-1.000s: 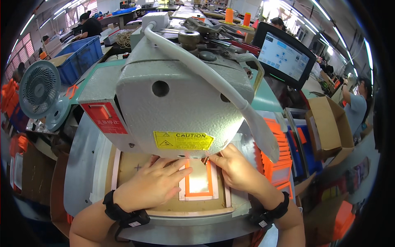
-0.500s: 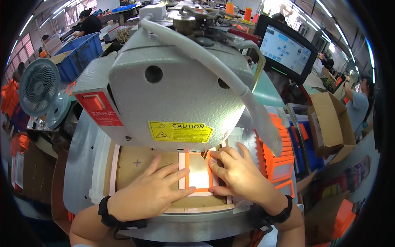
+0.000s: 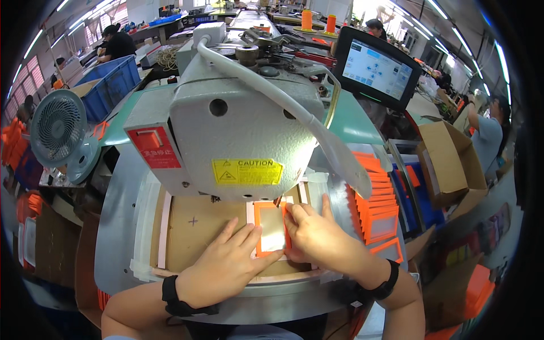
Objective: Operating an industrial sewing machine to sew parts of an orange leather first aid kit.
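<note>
An orange-edged piece with a clear window [image 3: 271,224] lies on a brown board [image 3: 195,238] under the grey head of a sewing machine [image 3: 243,130]. My left hand [image 3: 212,272] rests flat beside it. Its fingertips touch the piece's left edge, and the thumb reaches along the bottom edge. My right hand [image 3: 323,238] has bent, bunched fingers pressing on the right edge, partly hiding it. The machine's dark needle parts [image 3: 277,201] come down near the top edge of the piece. Pale strips [image 3: 164,229] border the board.
Many orange-edged pieces [image 3: 377,212] lie overlapped to the right, beside an open cardboard box [image 3: 453,164]. A screen [image 3: 377,68] stands behind on the right. At left are a fan [image 3: 59,127] and a blue crate [image 3: 110,82]. Other people are at work farther back.
My view has shifted, so the machine head sits further left. My right fingers have drawn closer together at the piece's edge. My left thumb has slid rightward along its bottom edge.
</note>
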`<act>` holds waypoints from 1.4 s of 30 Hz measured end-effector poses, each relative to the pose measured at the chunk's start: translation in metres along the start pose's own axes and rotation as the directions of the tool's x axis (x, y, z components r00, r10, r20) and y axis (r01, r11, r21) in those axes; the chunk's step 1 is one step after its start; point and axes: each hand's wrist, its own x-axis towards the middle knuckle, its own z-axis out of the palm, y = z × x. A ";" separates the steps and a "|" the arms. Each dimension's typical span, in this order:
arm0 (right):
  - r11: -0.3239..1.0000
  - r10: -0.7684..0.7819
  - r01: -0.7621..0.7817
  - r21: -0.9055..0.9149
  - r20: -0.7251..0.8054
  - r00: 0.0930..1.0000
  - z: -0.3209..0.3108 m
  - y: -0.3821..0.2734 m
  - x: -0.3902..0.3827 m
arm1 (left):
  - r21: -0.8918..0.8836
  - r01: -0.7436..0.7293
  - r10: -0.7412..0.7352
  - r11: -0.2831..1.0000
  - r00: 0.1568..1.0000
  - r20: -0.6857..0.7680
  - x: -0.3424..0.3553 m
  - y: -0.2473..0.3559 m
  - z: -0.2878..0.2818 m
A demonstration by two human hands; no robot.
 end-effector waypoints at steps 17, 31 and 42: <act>0.365 0.930 -0.643 0.674 -0.296 0.218 0.069 0.019 -0.339 | -0.299 0.094 -0.093 0.950 0.996 0.018 -0.002 -0.002 0.003; 0.183 0.970 -0.897 0.403 0.071 0.230 0.224 -0.085 -0.353 | -0.448 0.085 -0.154 0.890 0.981 -0.118 0.008 0.005 -0.003; 0.104 0.908 -0.519 0.848 -0.294 -0.298 0.026 -0.057 -0.422 | -0.462 0.042 -0.140 0.886 0.974 -0.179 0.003 0.003 -0.010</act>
